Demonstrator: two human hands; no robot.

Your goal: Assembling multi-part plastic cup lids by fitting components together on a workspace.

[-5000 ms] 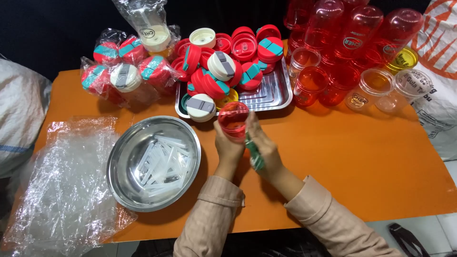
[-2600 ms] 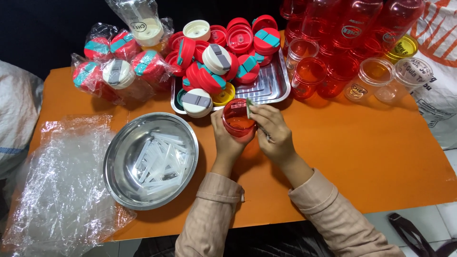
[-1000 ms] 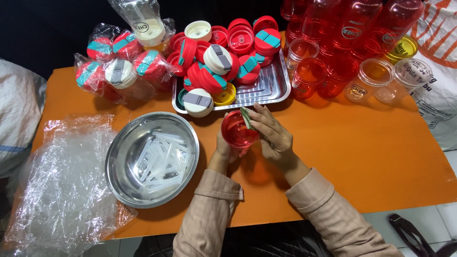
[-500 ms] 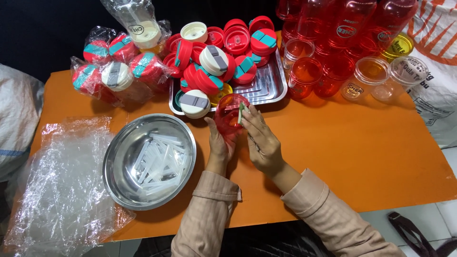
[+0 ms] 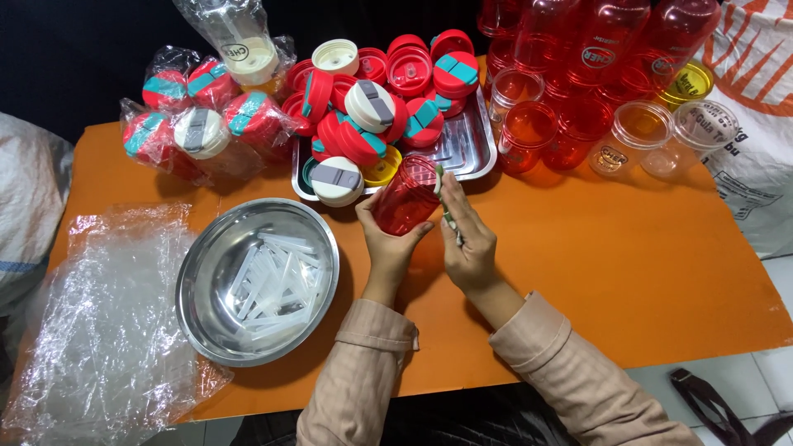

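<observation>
My left hand [image 5: 388, 239] grips the translucent red plastic cup [image 5: 406, 195] while my right hand [image 5: 467, 239] pinches a thin green-white strip [image 5: 447, 211]; I'd steady the cup's tilt.

Orange table [image 5: 644, 248] fills the frame. Centre: left hand [image 5: 388, 244] around a red translucent plastic cup [image 5: 406, 196], right hand [image 5: 467, 239] just right of it, touching. Directly above them, a rectangular steel tray [image 5: 469, 153] heaped with red and white round lids [image 5: 372, 116]. Upper left: plastic-bagged lids [image 5: 198, 124]. Upper right: cluster of red and clear plastic tumblers [image 5: 578, 83]. Left of centre: round steel bowl [image 5: 206, 272] with clear plastic straws [image 5: 273, 281] in it. Lower left: crumpled clear plastic sheet [image 5: 99, 322], partly under the bowl's edge.
</observation>
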